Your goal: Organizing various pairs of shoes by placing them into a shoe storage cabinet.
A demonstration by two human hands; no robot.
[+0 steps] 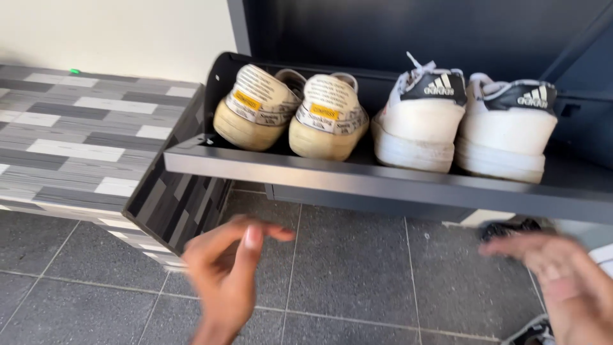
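Nothing's being held here. The left hand (223, 275) is kept loosely curled, fingers (255, 237) released, and the right hand (565, 278) is spread open, though it's blurred so that's probably right. Just above the fingertips, a dark shelf (383, 179) is seen with cream shoes (290, 115) beside white sneakers (466, 121), heels out.

A grey patterned bench (70, 144) stands beside the dark shoe shelf (383, 182), against a pale wall (115, 32), above a floor of grey tiles (357, 268).
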